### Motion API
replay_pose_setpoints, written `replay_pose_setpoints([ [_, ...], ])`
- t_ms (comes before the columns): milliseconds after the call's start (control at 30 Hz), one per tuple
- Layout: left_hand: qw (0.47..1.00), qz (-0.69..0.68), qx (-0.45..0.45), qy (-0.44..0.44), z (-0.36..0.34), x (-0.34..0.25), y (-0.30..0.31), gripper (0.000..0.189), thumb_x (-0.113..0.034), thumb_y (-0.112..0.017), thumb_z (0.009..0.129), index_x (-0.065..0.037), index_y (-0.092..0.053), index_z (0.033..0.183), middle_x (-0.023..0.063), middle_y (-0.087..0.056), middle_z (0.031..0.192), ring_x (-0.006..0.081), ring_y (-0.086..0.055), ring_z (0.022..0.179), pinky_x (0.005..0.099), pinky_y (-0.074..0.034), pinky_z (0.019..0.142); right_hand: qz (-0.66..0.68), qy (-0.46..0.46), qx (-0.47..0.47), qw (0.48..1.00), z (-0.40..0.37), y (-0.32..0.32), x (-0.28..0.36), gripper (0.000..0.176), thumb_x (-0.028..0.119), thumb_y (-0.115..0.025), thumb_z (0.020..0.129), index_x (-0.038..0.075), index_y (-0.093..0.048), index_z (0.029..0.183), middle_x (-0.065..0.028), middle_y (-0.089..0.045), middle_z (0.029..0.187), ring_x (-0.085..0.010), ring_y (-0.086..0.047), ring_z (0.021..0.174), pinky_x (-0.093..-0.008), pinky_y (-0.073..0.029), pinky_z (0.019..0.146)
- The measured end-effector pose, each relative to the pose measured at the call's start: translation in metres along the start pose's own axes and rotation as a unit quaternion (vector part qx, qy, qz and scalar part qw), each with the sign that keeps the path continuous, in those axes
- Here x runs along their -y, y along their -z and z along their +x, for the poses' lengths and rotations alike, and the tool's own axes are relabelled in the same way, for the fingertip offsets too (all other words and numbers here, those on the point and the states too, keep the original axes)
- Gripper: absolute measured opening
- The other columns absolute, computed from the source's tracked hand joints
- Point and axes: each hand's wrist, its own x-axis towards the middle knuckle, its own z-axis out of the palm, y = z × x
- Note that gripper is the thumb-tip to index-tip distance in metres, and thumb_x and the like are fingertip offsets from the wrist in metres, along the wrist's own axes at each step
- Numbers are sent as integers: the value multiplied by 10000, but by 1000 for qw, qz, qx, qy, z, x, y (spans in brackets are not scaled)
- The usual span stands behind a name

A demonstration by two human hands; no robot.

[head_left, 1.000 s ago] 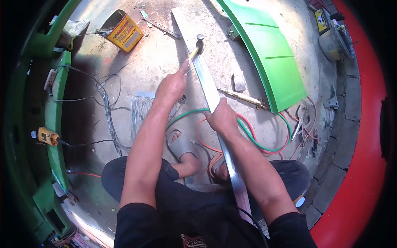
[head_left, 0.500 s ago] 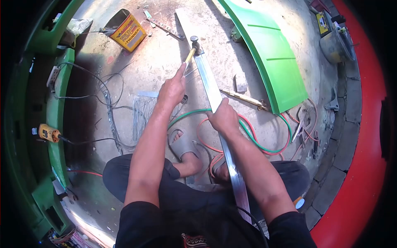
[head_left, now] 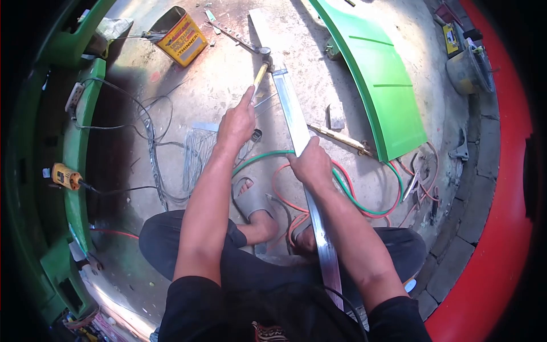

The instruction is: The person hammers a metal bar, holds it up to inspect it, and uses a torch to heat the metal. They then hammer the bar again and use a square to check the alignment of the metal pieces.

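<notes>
My left hand (head_left: 236,126) is closed round the yellow handle of a hammer (head_left: 260,74), index finger stretched along it. The hammer's metal head is close beside the left edge of a long shiny metal strip (head_left: 292,111), near a crosswise line or bend in it. My right hand (head_left: 310,162) is wrapped round the strip at its middle. From there the strip runs back between my knees, and its far end reaches away over the floor. Part of it is hidden under my right hand and forearm.
Green and red hoses (head_left: 347,191) loop by my feet. A green panel (head_left: 379,85) stands at right, a long brass-coloured torch (head_left: 336,137) beside it. A thinner can (head_left: 181,40) stands at the far left. Thin rods (head_left: 196,157) and black cables (head_left: 151,131) lie to the left.
The hammer head has moved slightly left, off the strip's edge. My right hand keeps its hold on the strip. The whole view has shifted a little.
</notes>
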Motion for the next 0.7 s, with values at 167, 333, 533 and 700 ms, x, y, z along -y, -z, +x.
replay_pose_setpoints([
  [167, 984, -151, -83, 38, -7, -30, 35, 523, -301, -425, 1035, -283, -323, 1547, 303, -687, 1003, 500, -642, 1013, 565, -493, 920, 11, 20, -27, 999, 1, -1, -2, 616, 340, -798, 817, -68, -486, 1155, -308, -676, 1023, -451, -668, 996, -508, -523, 877],
  [333, 995, -62, 34, 66, 4, 24, -15, 489, -290, -407, 1036, -279, -377, 1525, 338, -651, 1091, 515, -615, 1059, 551, -465, 962, 4, 23, -29, 999, 0, -2, -1, 620, 357, -789, 824, -60, -478, 1160, -298, -677, 1034, -439, -669, 1010, -500, -524, 888],
  [533, 990, -106, 54, 76, -7, 56, -42, 507, -293, -416, 1028, -233, -374, 1530, 353, -637, 1141, 500, -604, 1115, 543, -463, 978, 14, 28, -2, 1000, 1, 1, -4, 712, 432, -802, 804, -65, -467, 1189, -296, -672, 1064, -424, -676, 1009, -482, -525, 903],
  [700, 914, -330, 184, 148, -42, 60, -81, 519, -271, -470, 1029, -171, -386, 1531, 167, -643, 855, 199, -534, 460, 355, -515, 507, 369, 38, 165, 914, 1, 6, -34, 777, 369, -770, 860, -36, -394, 1406, -244, -649, 1182, -278, -709, 900, -409, -583, 738],
])
